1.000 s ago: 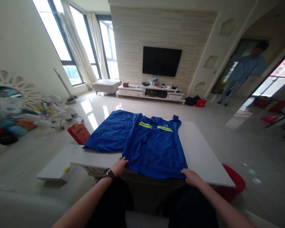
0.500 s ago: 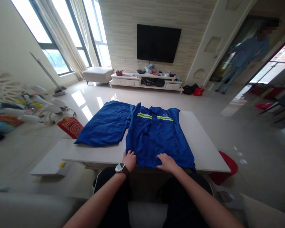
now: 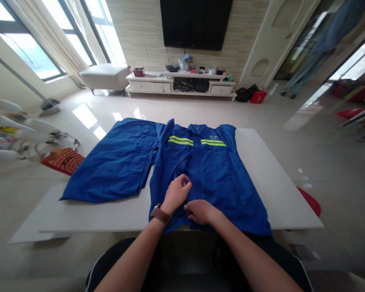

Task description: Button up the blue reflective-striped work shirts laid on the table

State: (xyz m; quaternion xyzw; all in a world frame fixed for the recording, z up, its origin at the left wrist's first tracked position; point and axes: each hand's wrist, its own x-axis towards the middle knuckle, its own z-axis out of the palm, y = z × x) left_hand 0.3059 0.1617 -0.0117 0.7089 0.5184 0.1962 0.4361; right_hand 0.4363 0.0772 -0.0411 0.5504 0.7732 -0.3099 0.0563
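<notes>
A blue work jacket (image 3: 219,182) with yellow-and-grey reflective stripes lies front up on the white table (image 3: 280,194), collar away from me. My left hand (image 3: 176,194), with a watch on its wrist, is on the lower front of the jacket, left of the middle placket. Its fingers are curled in a pinch at the cloth. Closer to the hem, my right hand (image 3: 200,211) is closed, fingers bent under against the jacket; the fabric in its grip is mostly hidden. Folded blue trousers (image 3: 112,162) lie left of the jacket.
A red patterned bag (image 3: 62,160) stands beyond the table's left end, and a red stool (image 3: 310,200) shows at its right edge. Across the room are a low white cabinet (image 3: 152,86) with small items and a television (image 3: 196,24). A person (image 3: 319,52) stands at the far right.
My left hand has moved from the jacket's lower left corner inward and up over its front. The right hand has shifted left and its fingers have closed. My view has tilted downward.
</notes>
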